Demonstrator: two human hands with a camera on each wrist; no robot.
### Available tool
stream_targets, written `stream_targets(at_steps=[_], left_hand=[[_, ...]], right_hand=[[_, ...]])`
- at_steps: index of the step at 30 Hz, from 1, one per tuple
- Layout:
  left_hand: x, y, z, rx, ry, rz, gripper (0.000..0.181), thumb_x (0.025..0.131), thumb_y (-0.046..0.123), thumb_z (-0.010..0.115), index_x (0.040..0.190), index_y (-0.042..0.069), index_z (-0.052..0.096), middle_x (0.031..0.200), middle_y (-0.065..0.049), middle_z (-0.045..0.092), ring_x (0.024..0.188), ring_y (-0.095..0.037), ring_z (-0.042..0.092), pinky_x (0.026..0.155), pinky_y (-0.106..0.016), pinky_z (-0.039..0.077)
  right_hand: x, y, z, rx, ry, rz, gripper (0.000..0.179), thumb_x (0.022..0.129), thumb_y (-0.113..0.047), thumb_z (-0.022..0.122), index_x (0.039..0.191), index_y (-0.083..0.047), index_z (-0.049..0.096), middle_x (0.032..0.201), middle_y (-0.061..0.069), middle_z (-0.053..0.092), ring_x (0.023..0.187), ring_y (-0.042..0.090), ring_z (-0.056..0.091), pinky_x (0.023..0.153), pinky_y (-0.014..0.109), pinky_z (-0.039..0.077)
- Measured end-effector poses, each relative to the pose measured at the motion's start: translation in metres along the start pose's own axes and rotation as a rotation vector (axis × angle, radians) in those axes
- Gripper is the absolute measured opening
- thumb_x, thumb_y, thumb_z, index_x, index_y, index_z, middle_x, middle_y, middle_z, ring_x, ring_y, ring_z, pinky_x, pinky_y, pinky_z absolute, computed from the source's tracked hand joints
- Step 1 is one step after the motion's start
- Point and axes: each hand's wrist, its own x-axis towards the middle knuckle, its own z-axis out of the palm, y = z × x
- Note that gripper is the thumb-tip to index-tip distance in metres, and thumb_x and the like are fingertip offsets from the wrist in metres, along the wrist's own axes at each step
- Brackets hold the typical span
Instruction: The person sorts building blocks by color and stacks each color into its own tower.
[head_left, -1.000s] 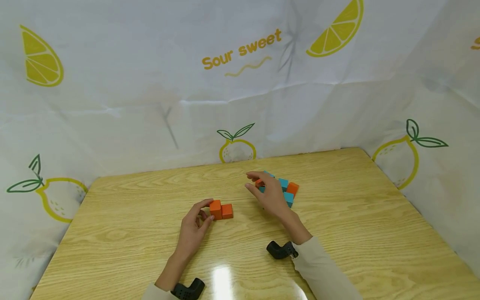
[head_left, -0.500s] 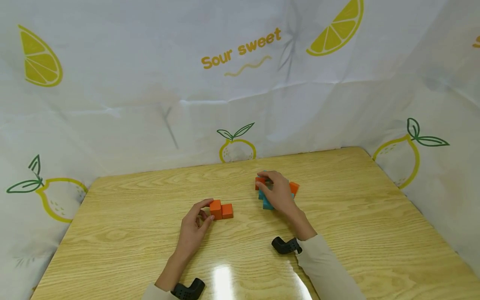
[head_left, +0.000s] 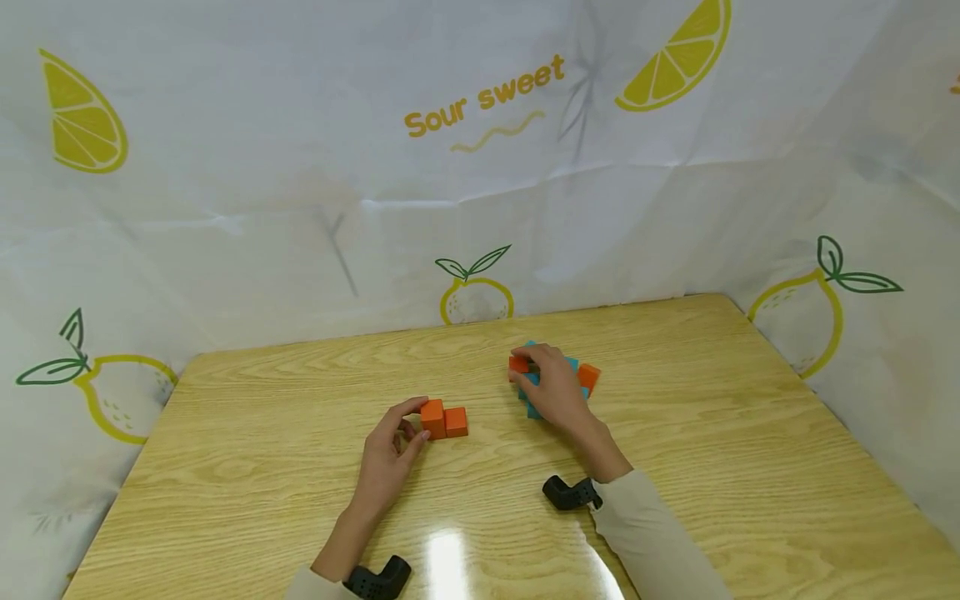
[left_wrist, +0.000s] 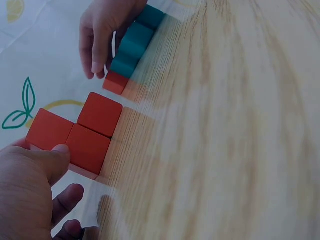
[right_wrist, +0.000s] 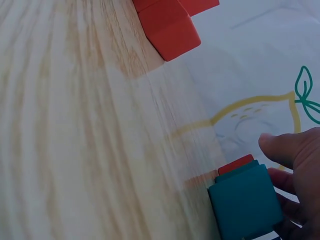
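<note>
In the head view my left hand (head_left: 390,454) pinches an orange stack two blocks high, with the upper orange block (left_wrist: 50,129) on the lower orange block (left_wrist: 89,150). The thumb lies at the seam between them. Against the stack's right side stands a single orange block (head_left: 456,422). My right hand (head_left: 555,390) hovers over a cluster of blue and orange blocks, thumb and fingers spread apart. Its fingertips are close around a small orange block (head_left: 518,364) at the cluster's left end. A blue block (right_wrist: 245,202) sits under the hand, which hides part of the cluster.
An orange block (head_left: 588,377) lies at the cluster's right side. The wooden table (head_left: 300,467) runs back to a white cloth (head_left: 285,250) printed with lemons. Black wrist cameras (head_left: 566,493) sit at both cuffs.
My right hand has shifted right, from the cluster's left side to over it, then stayed nearly still, its fingers loosening slightly. The left hand and its orange blocks have not moved.
</note>
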Motion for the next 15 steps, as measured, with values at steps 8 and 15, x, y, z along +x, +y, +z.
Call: stream_targets(at_steps=[8, 15], left_hand=[[0.0001, -0.0004, 0.0000, 0.004, -0.001, -0.003, 0.048, 0.078, -0.018, 0.067, 0.123, -0.003, 0.059, 0.108, -0.018, 0.062, 0.067, -0.026, 0.053, 0.047, -0.023, 0.036], [0.0001, -0.0006, 0.0004, 0.002, 0.001, -0.012, 0.048, 0.078, -0.018, 0.067, 0.123, -0.003, 0.059, 0.108, -0.018, 0.062, 0.067, -0.026, 0.053, 0.047, -0.024, 0.036]], right_hand=[[-0.0016, -0.0050, 0.0025, -0.021, -0.028, -0.041, 0.038, 0.086, -0.013, 0.073, 0.121, -0.003, 0.063, 0.116, 0.012, 0.060, 0.108, 0.031, 0.053, 0.085, 0.042, 0.047], [-0.0012, -0.0055, 0.0047, -0.046, -0.061, -0.061, 0.042, 0.082, -0.010, 0.077, 0.122, -0.005, 0.062, 0.116, 0.011, 0.059, 0.106, 0.028, 0.055, 0.083, 0.039, 0.049]])
